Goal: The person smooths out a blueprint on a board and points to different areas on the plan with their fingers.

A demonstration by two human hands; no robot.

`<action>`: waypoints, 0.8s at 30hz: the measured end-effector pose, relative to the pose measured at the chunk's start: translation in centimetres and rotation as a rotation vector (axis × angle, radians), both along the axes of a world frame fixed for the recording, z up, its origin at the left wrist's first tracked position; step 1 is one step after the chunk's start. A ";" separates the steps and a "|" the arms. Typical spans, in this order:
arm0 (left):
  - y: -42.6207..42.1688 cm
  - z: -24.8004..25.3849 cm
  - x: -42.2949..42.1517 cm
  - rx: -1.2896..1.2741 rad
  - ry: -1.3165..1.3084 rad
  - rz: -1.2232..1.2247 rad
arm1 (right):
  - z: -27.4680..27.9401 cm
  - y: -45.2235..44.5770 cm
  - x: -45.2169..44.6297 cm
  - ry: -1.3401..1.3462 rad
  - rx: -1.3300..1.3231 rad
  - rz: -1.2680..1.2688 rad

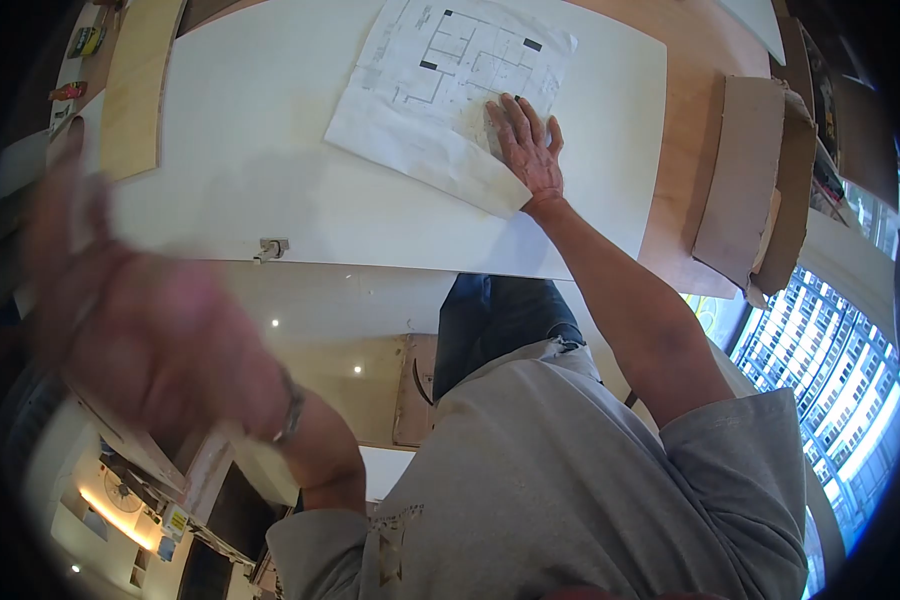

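1. While the plan (pixel 490 70) is being carried by the panel (pixel 260 110), its printed face is being turned upward; its place is being taken up nearer the panel's right edge than the left, and its far side is being cut off by the top of the view.
2. The plan is being touched by the right hand (pixel 532 160), which is being rested flat with its fingers slightly spread.
3. The plan's near right corner is being met by the right wrist.
4. The left hand (pixel 160 330) is being held up in the air, and the left part of the panel's near edge is being hidden by it; it is being blurred so strongly that whether it is wide, narrow or holding something cannot be told.
5. A watch (pixel 290 405) is being worn on the left wrist.
6. A hinge (pixel 272 248) is being borne at the panel's near edge, toward the left.
7. At the panel's left side, a pale board (pixel 135 95) is being seen.
8. Past the panel's right edge, a box (pixel 735 185) is being supported at the right edge of the table (pixel 685 170).
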State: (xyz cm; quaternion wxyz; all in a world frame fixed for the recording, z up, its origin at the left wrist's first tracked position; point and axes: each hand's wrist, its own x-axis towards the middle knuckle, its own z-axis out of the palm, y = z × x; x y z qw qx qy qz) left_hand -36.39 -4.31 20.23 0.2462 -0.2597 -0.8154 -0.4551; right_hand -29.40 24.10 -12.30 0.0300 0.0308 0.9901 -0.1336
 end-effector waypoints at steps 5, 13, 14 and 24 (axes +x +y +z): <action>2.0 7.7 1.2 0.429 0.201 -0.268 | -0.4 -0.1 -0.2 -0.004 0.064 0.001; 0.6 9.5 2.9 0.456 0.216 -0.288 | -0.2 0.1 0.0 -0.006 0.055 0.022; 0.5 9.6 3.0 0.457 0.216 -0.283 | -0.4 0.1 0.0 0.003 0.054 0.021; -0.9 8.2 3.3 0.461 0.304 -0.205 | -0.4 0.1 0.4 0.156 0.115 0.047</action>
